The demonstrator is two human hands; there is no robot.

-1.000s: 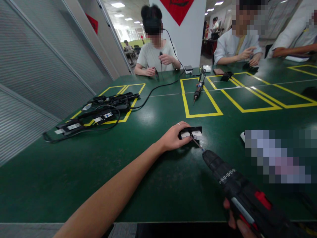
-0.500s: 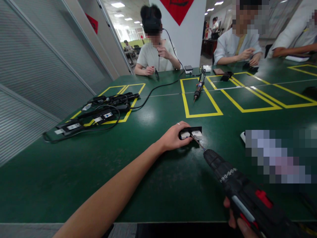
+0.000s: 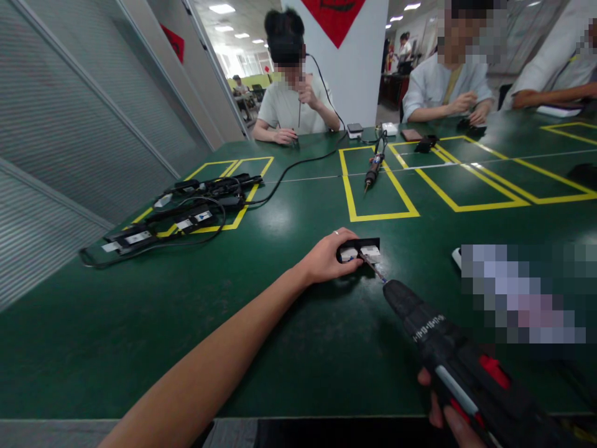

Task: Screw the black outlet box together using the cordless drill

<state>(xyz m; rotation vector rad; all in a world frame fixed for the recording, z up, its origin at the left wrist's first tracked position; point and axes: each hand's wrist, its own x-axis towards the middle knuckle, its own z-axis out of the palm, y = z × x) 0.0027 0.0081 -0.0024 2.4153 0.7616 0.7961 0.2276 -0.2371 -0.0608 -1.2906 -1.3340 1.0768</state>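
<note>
Green table (image 3: pixel 261 354). Power drill (image 3: pixel 441 342), over its near edge: probably hefty, rigid; right fingers (image 3: pixel 435 410) wrapped underneath, a sound hold. Black part (image 3: pixel 366 244), on table: likely light, stiff, smooth; left fingers (image 3: pixel 346 234) grasping its left end.

I see through a single head-worn camera, facing forward and tilted down across the green table (image 3: pixel 326 354). It looks from above the table's near edge, with the left hand (image 3: pixel 333 256) around mid-view and the right hand (image 3: pixel 457 428) closer, low toward the right. My view reaches past a co-worker (image 3: pixel 284 109) opposite to ceiling lights (image 3: pixel 222 9) far behind.
</note>
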